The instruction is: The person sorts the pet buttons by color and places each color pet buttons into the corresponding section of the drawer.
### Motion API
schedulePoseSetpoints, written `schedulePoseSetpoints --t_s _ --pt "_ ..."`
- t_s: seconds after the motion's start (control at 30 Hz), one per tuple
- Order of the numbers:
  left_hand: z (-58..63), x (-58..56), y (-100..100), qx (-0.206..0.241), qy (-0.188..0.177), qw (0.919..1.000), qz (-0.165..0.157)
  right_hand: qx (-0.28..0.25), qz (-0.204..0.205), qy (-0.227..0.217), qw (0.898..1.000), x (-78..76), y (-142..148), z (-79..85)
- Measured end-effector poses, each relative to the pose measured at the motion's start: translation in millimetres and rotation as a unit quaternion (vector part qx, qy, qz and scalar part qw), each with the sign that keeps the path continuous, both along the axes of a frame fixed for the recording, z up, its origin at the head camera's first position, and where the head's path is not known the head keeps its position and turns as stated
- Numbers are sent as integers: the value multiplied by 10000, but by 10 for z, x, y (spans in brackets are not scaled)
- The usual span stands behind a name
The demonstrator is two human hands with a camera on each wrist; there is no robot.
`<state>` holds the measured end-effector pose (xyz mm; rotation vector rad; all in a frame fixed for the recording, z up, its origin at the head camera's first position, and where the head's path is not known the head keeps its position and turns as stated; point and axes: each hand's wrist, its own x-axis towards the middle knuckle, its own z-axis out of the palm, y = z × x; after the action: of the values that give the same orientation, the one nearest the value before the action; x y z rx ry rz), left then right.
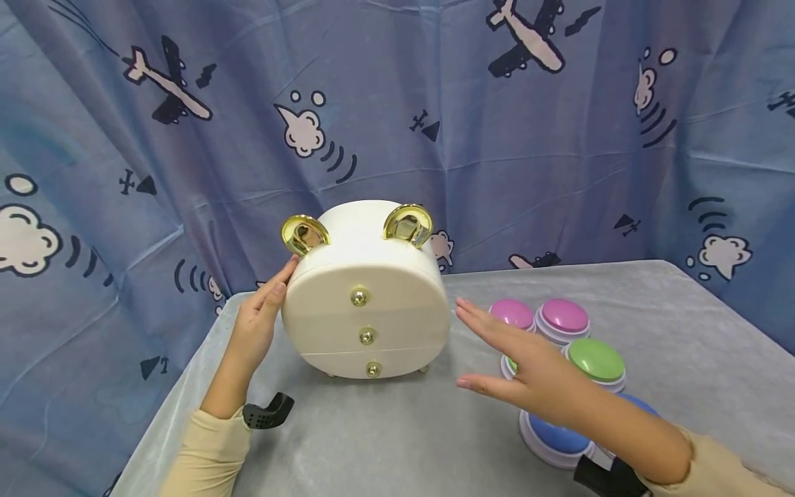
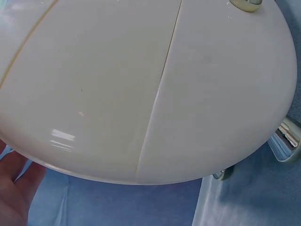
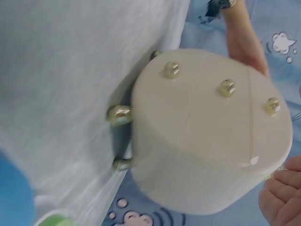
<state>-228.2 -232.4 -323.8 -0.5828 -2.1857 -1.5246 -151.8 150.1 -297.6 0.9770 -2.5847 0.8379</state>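
A white rounded box [image 1: 329, 324] with drawer seams stands upright on short feet, its front towards me. Three gold knobs [image 1: 359, 297] run down that front, and two gold ears [image 1: 408, 225] stick up from the top. My left hand [image 1: 253, 324] rests against the box's left side, its straight fingers lying just below the left ear. To the right of the box, my right hand [image 1: 540, 366] is held out with fingers straight and thumb spread, a gap between its fingertips and the box. The right palm [image 3: 282, 197] holds nothing.
Under and beyond my right forearm sit several round push buttons in white rims: pink [image 1: 564, 315], green [image 1: 596, 359] and blue [image 1: 555, 435]. A grey cloth [image 1: 373, 442] covers the table. Behind it hangs a blue curtain [image 1: 385, 83] printed with planes and clouds.
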Motion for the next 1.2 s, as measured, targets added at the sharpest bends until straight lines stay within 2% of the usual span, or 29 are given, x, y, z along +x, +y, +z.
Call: schedulePoseSetpoints --t_s 0.17,0.37,0.53,0.63,0.73,0.83,0.93,1.03,1.1,1.2 --pt "-1 -2 0 30 -47 10000 -3 -270 227 147 9993 4 -127 32" --pt "1 -12 -5 63 -70 10000 9 -598 448 -80 9972 -22 -301 29" --pt "10 -3 -17 33 -186 9998 70 -842 677 -438 9932 -60 -445 26" --pt "10 3 -20 -6 -246 9997 79 -1066 921 -958 9854 -70 -513 34" --pt "11 2 -14 -36 -236 9997 69 -1369 1127 -1681 9697 -74 -570 57" --pt "9 8 -5 -46 -207 9997 73 -1683 1210 -2441 9473 -86 -631 78" --pt "10 13 -8 -40 -198 9998 74 -2046 1224 -3120 9197 -111 -705 90" --pt "7 11 -19 -33 -221 9997 60 -2419 1271 -3533 8947 -159 -780 85" --pt "3 7 -23 -18 -234 9997 41 -2643 1315 -3681 8817 -194 -812 80" --pt "6 -5 -23 5 -246 9997 17 -2764 1249 -3756 8757 -245 -844 75"
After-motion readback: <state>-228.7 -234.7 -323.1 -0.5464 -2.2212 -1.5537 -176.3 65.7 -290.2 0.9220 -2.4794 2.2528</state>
